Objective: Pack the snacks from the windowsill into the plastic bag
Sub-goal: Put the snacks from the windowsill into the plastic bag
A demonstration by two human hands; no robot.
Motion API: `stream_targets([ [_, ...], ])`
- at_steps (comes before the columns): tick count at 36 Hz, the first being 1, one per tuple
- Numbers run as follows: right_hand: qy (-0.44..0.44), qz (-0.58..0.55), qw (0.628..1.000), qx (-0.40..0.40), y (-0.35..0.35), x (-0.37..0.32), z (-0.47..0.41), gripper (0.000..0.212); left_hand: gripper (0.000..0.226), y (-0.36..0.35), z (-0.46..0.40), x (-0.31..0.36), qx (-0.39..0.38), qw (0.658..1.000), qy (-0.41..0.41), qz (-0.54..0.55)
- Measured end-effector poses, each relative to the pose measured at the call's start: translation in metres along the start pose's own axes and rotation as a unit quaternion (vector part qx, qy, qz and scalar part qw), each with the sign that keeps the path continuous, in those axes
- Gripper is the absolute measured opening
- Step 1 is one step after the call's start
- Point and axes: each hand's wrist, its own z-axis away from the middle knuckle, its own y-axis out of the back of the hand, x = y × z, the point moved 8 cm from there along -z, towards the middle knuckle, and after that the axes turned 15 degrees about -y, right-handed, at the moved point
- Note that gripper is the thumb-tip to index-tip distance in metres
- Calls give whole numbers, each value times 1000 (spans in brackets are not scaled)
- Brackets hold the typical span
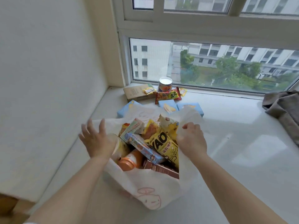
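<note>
A thin white plastic bag (145,188), stuffed with snacks, sits on the smooth windowsill (226,151) between two hands.

The crinkled bag gapes open; inside lie a glossy yellow pouch (165,143), a long blue carton (142,147), an orange-capped bottle (129,160) and a dark brown box (161,169). The left hand (97,139) hovers at the bag's left rim, fingers spread and straight, gripping nothing. The right hand (192,139) is curled, pinching the bag's right edge and lifting it. Beyond both hands, near the window glass, rest three flat pale-blue boxes (191,108), a red foil packet (168,95), a cardboard box (137,92) and a round tub (165,84). Right of the right hand lies crumpled grey cloth (284,104).
</note>
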Motion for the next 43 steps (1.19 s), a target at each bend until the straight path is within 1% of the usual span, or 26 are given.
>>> stream_targets([
  [1, 25, 47, 998, 41, 0, -10, 3, 39, 86, -5, 7, -19, -43, 997, 63, 10],
  [2, 54, 81, 992, 79, 0, -20, 7, 41, 92, -11, 13, -31, -85, 990, 108, 32],
  [3, 84, 100, 986, 100, -2, -30, 11, 43, 94, -18, 18, -39, -118, 982, 133, 61],
  [4, 113, 114, 982, 104, -8, -40, 15, 46, 91, -23, 22, -43, -138, 976, 146, 84],
  [5, 137, 130, 978, 91, -18, -49, 18, 50, 85, -26, 24, -45, -146, 972, 156, 93],
  [6, 156, 152, 974, 69, -29, -56, 20, 55, 75, -24, 24, -48, -144, 972, 161, 89],
  [8, 175, 200, 964, 21, -52, -66, 24, 61, 42, -18, 23, -51, -126, 977, 149, 86],
  [9, 176, 218, 960, -3, -62, -68, 25, 63, 30, -15, 22, -52, -114, 979, 137, 98],
  [11, 179, 243, 952, -41, -79, -68, 28, 68, 30, -3, 22, -56, -78, 978, 129, 146],
  [13, 181, 258, 947, -63, -89, -68, 29, 71, 31, 17, 19, -56, -22, 978, 114, 171],
  [15, 181, 263, 945, -73, -92, -69, 28, 72, 30, 41, 16, -43, 52, 981, 67, 177],
  [17, 182, 268, 943, -74, -91, -70, 26, 71, 26, 60, 19, -20, 122, 972, 18, 198],
  [19, 182, 273, 942, -75, -91, -66, 23, 69, 24, 66, 25, -8, 163, 963, 13, 216],
  [20, 185, 271, 942, -76, -91, -63, 22, 67, 24, 63, 26, -9, 165, 961, 27, 219],
  [21, 190, 270, 940, -80, -94, -59, 22, 65, 25, 58, 25, -12, 150, 964, 46, 217],
  [24, 218, 285, 928, -95, -104, -54, 25, 61, 29, 38, 23, -28, 55, 979, 89, 175],
  [26, 232, 289, 924, -96, -107, -55, 25, 62, 28, 35, 24, -37, 17, 984, 109, 137],
  [29, 260, 300, 916, -60, -102, -61, 22, 66, 23, 42, 21, -37, 11, 987, 130, 91],
  [30, 272, 302, 913, -37, -98, -64, 21, 64, 28, 45, 18, -33, 18, 987, 131, 86],
  [31, 284, 300, 911, -12, -93, -67, 20, 61, 36, 49, 13, -28, 29, 989, 122, 78],
  [33, 296, 282, 912, 24, -82, -73, 17, 52, 47, 54, 0, -8, 50, 995, 71, 50],
  [35, 291, 273, 916, 39, -74, -80, 8, 45, 49, 55, -16, 17, 57, 998, 6, 24],
  [37, 287, 275, 916, 54, -69, -90, -3, 44, 49, 52, -34, 39, 41, 998, -43, 14],
  [39, 291, 277, 913, 66, -67, -103, -15, 45, 48, 44, -53, 54, 21, 997, -74, 18],
  [43, 275, 293, 912, 85, -66, -125, -40, 41, 47, 13, -94, 66, -51, 993, -103, 14],
])
